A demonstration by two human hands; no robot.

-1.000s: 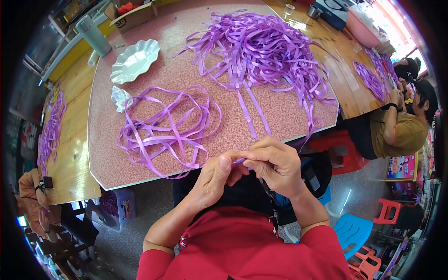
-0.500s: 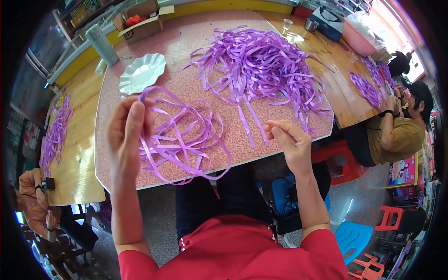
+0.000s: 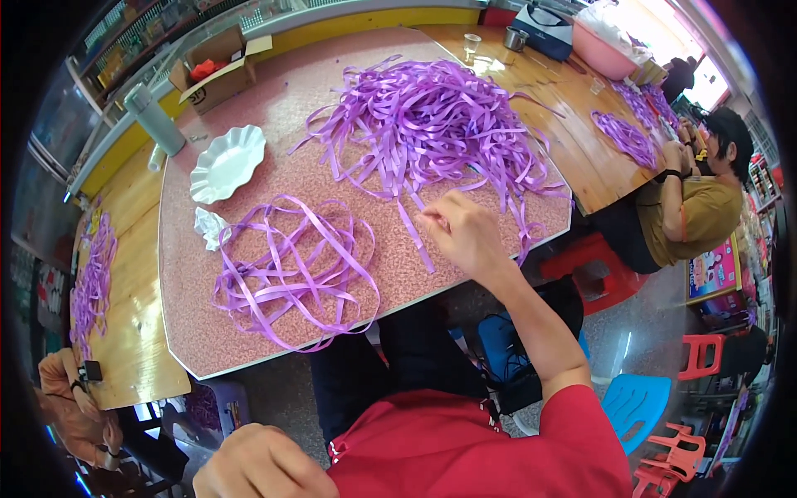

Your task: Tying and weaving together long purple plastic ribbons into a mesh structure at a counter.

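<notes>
Ribbon (image 3: pixel 417 237) is half-masked by the right hand (image 3: pixel 465 232) near the table's (image 3: pixel 290 95) front edge; the left hand (image 3: pixel 264 466) is cropped. Neither grasp is discernible.

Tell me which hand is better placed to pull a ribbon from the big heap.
Likely the right hand: it is close to the heap, while the left hand is low beside the red shirt.

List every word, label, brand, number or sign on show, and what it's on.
Open brown cardboard box: dark printed mark on its side, not quoted here.
Purple rectangular poster at the right: lettering too small and blurred to read.
Heaped shiny purple ribbons: no lettering visible.
White scalloped plate: none visible.
Pale green cylindrical bottle: none visible.
</notes>
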